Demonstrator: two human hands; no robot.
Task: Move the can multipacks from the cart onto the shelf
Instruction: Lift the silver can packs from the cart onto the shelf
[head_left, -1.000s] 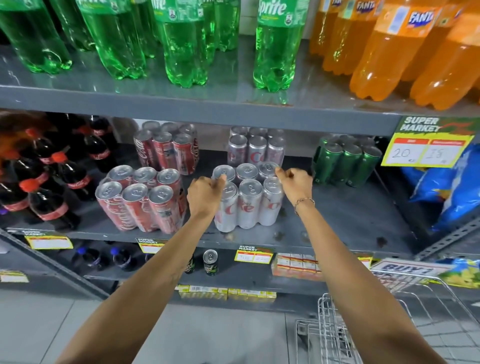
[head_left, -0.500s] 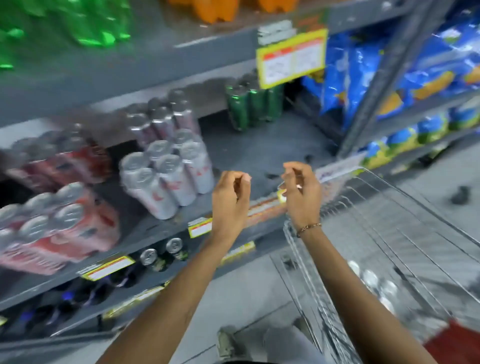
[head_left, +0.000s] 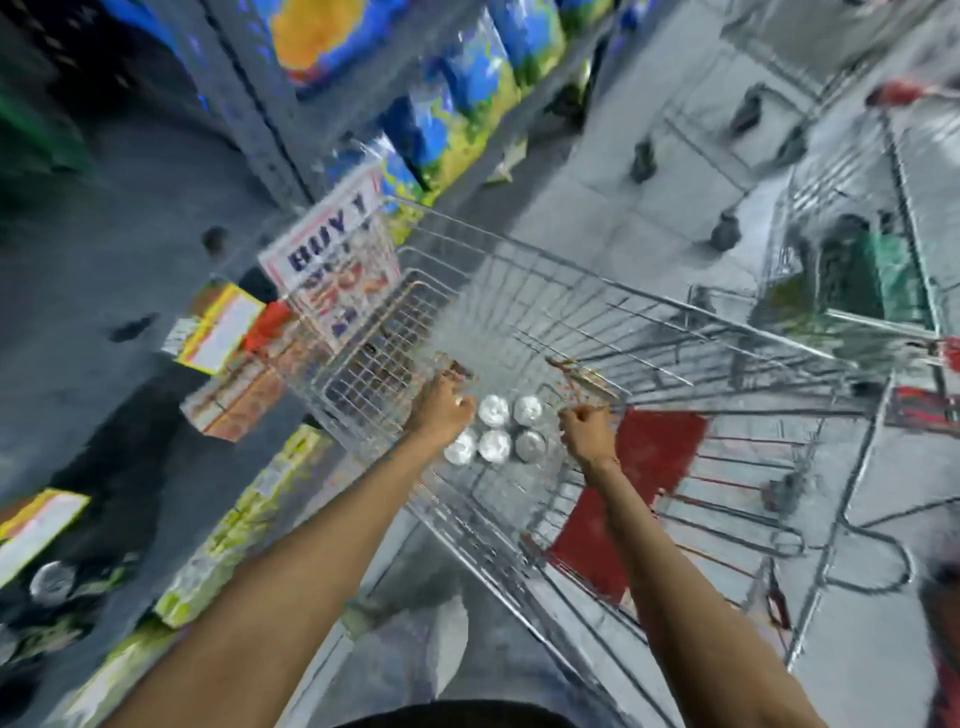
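A shrink-wrapped multipack of silver cans (head_left: 500, 432) stands on the floor of the wire cart (head_left: 571, 271), seen from above. My left hand (head_left: 440, 411) rests against the pack's left side with curled fingers and covers one can top. At the pack's right side is my right hand (head_left: 586, 429), fingers curled and a small gap showing to the nearest can. Motion blur hides whether either hand grips the pack. The grey shelf (head_left: 130, 218) lies to the left of the cart.
A red seat flap (head_left: 641, 467) sits in the cart behind my right hand. A "BUY 1" sign (head_left: 332, 260) hangs off the shelf edge at the cart's corner. Blue and yellow bags (head_left: 457, 104) fill the far shelves. A second cart (head_left: 857, 270) stands to the right.
Both hands left the silver multipack on the shelf, swung right and went down into the cart. My view turned from the shelf to the cart.
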